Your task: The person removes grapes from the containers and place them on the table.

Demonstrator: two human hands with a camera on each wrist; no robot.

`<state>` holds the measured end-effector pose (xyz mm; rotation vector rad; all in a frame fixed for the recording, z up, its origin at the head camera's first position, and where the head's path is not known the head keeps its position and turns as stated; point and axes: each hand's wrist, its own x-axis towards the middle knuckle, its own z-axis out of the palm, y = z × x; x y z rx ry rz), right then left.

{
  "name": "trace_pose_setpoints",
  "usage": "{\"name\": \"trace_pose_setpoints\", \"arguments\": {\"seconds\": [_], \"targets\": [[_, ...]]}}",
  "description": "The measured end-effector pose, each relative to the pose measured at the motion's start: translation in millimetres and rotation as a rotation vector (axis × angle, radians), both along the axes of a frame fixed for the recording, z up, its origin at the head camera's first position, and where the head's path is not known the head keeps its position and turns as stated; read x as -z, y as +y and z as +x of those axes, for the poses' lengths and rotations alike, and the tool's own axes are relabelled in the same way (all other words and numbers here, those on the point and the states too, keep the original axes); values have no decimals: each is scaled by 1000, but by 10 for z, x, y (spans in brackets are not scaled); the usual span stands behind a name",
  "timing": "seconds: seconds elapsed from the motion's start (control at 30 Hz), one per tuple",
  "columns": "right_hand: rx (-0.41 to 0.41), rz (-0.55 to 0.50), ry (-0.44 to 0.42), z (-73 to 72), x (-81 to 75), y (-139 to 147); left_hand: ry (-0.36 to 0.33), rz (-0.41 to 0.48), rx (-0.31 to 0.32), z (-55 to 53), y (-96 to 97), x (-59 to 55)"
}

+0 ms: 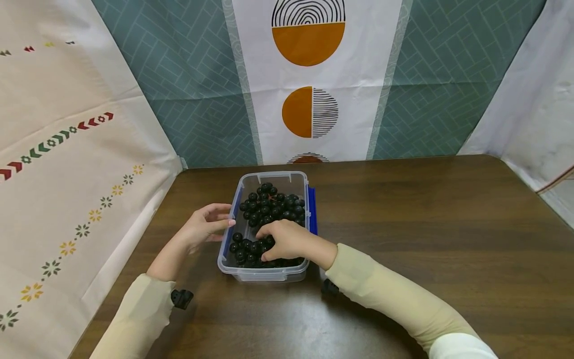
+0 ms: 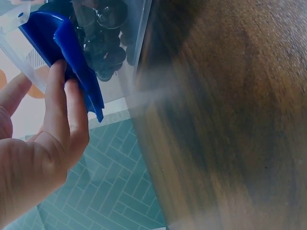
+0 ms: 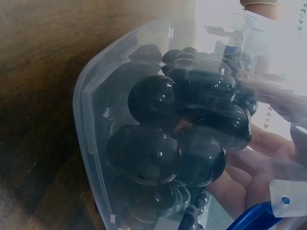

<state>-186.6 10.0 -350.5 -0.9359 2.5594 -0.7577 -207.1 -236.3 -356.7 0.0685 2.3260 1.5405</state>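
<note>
A clear plastic container [image 1: 263, 273] stands on the table with dark grapes in it. One bunch of grapes [image 1: 264, 204] lies in its far part and another bunch [image 1: 245, 252] in its near part. My right hand [image 1: 287, 240] reaches in over the right rim, thumb and fingers curled about the near grapes [image 3: 151, 155]; its fingertips are partly hidden. At the left side my left hand [image 1: 207, 225] holds the container, thumb at the rim. In the left wrist view, its fingers touch a blue latch flap [image 2: 72, 52] on the outer wall.
Another blue flap [image 1: 312, 212] sticks out from the container's right side. The brown wooden table [image 1: 426, 239] spreads around it. Patterned cloth [image 1: 202, 89] hangs behind the far edge, with white cloth [image 1: 67, 174] on the left. Dark wrist devices [image 1: 181, 298] sit by both sleeves.
</note>
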Motion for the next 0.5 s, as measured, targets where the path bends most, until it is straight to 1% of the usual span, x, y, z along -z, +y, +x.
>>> {"name": "trace_pose_setpoints", "arguments": {"seconds": [0.3,0.4,0.5], "targets": [[0,-54,-43,-40,-1,1,-17,11,-14,7,-3,3],[7,-70,-83,-64,-1,3,-17,11,-18,5,6,-1],[16,-86,-134,-88,-4,9,-12,9,-8,3,19,-9]]}}
